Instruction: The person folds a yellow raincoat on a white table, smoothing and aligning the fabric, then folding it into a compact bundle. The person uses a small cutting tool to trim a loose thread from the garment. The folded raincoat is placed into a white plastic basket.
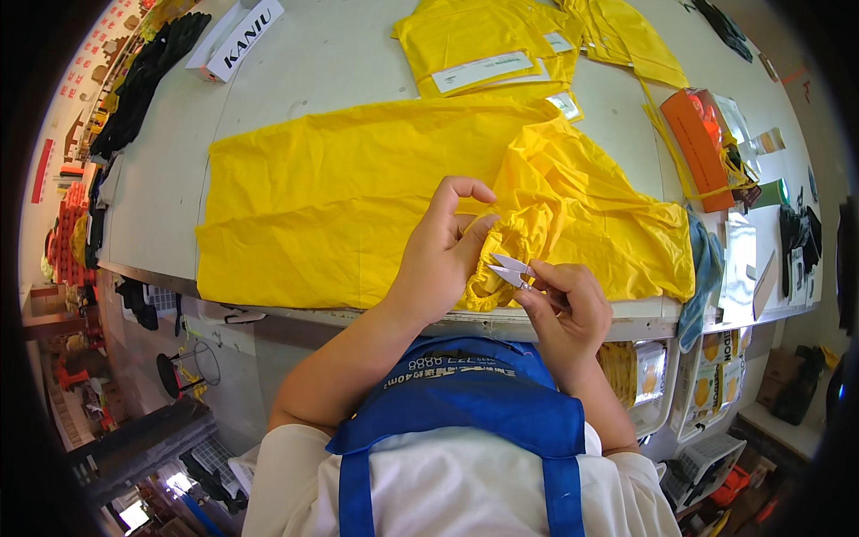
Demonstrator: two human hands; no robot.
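A yellow garment [349, 179] of thin, shiny cloth lies spread along the near side of the table. Its gathered elastic edge [512, 243] is bunched up, and my left hand [443, 246] pinches it between thumb and fingers, the index finger curled above. In my right hand [573, 309] is a small pair of metal thread snips [512, 268]. Their two pointed blades stand slightly apart and lie over the gathered edge, pointing toward my left hand. Whether a thread lies between the blades is too small to tell.
More yellow pieces with white labels [483, 72] lie at the far side. On the right are an orange box [698, 143], a blue cloth [701, 277] over the table edge and a green roll [773, 193]. Black fabric [148, 85] and a white box sign [234, 40] sit left.
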